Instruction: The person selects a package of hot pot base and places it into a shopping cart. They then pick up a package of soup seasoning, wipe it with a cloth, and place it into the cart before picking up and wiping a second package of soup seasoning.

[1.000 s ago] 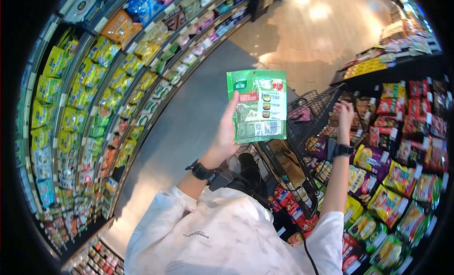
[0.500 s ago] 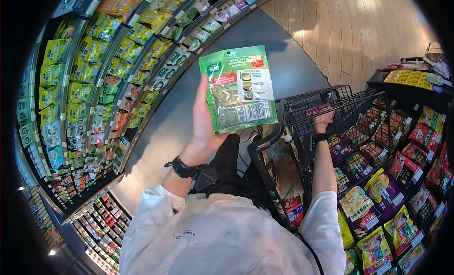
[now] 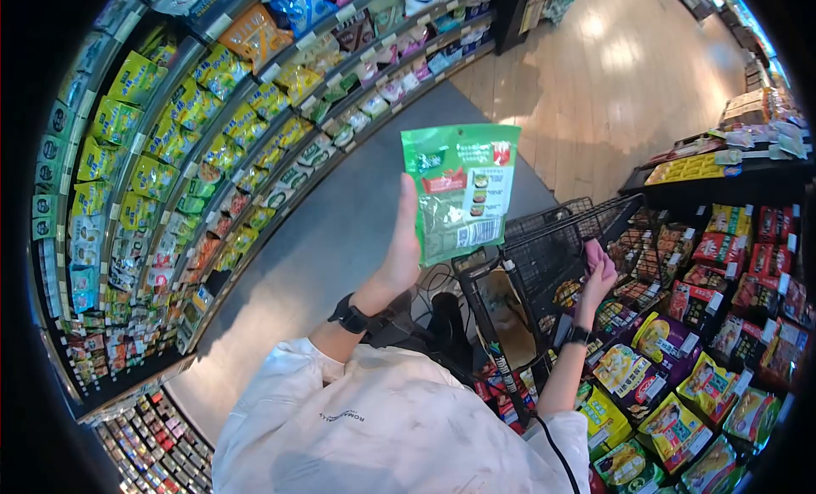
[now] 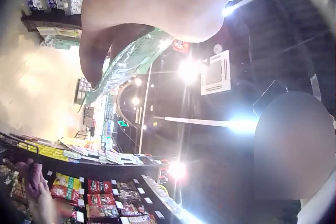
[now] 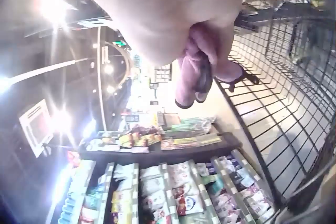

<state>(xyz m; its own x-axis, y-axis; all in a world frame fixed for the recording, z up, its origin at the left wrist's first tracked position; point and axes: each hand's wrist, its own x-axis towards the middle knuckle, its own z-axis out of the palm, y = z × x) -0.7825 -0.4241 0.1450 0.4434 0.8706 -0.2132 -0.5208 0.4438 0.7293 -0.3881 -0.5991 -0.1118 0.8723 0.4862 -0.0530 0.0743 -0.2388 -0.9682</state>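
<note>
My left hand [image 3: 403, 252] holds up a green food packet [image 3: 450, 209], thumb along its left edge and the fingers hidden behind it. Printed text, small pictures and a barcode cover the side facing me. In the left wrist view the packet [image 4: 126, 61] shows edge-on under the hand. Over the shopping cart's wire basket [image 3: 531, 239], my right hand [image 3: 600, 281] grips a soft pink item [image 3: 594, 251], crumpled like cloth; I cannot tell exactly what it is. The left wrist view also catches this pink item [image 4: 35, 179] in the fingers.
Curved shelves of yellow packets [image 3: 153, 178] rise on the left. On the right, a low display holds bagged foods [image 3: 671, 341] close against the cart. The cart's black handle [image 3: 497, 358] lies just in front of my body. Wooden floor [image 3: 595, 86] stretches ahead.
My right hand moved from empty beside the cart into its basket, then came up to the right gripping the pink item. The left hand keeps the packet raised; the head view has shifted.
</note>
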